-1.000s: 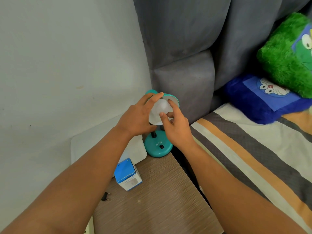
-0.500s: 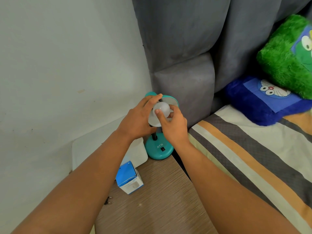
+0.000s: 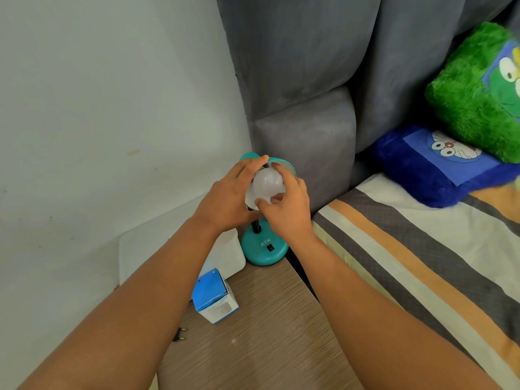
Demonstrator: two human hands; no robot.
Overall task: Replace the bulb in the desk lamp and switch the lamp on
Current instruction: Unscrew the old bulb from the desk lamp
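Head view, single frame. The teal desk lamp [image 3: 264, 249] is standing at the far right corner of the wood-grain counter [image 3: 270, 333], its round base sitting flat with a black switch showing on the front of the base. The lamp's shade [image 3: 284, 164] is tilting toward the camera, only its teal rim showing past the fingers.

The white bulb [image 3: 267, 180] is sitting in the mouth of the shade, its dome facing the camera. How far it is seated in the socket cannot be told; the socket is hidden.

The left hand [image 3: 228, 201] is wrapping around the left side of the shade, fingers curled over the upper rim, holding it. The right hand [image 3: 287, 209] is gripping the bulb: thumb pressing against its lower edge, fingers curling over its top and right side.

A blue and white bulb box [image 3: 215, 298] is standing on the counter nearer the camera, left of the lamp base and apart from it. A white container [image 3: 228, 254] is sitting just beside the base, partly behind the left forearm. A small black plug [image 3: 178, 334] is lying at the counter's left edge.

To the right, a bed with a striped sheet [image 3: 408, 263] is carrying a blue cartoon pillow [image 3: 439, 164] and a green plush pillow [image 3: 475, 91]. A grey padded headboard [image 3: 309, 66] is rising behind the lamp.
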